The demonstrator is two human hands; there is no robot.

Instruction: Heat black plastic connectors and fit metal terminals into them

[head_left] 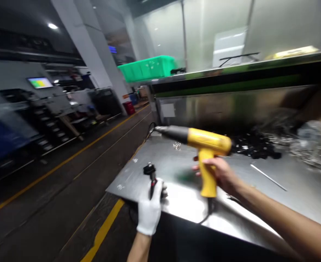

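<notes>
My right hand [220,171], bare, is wrapped round the handle of a yellow heat gun [209,142] with a dark barrel and metal nozzle. The gun is held above the metal table, its nozzle pointing left, and a dark cord hangs from the handle's base. In a white glove, my left hand [151,207] is closed on a small black part [149,170] with a metal tip on top and a bit of red near the fingers. Blur hides what kind of part it is. The nozzle lies above and to the right of this part.
On the metal table [138,182] lie small shiny pieces [177,146], a white stick [268,177], a heap of black parts [256,145] and clear plastic bags [313,142]. A green bin [149,69] stands on the raised shelf behind. Left of the table runs a yellow-lined aisle [95,163].
</notes>
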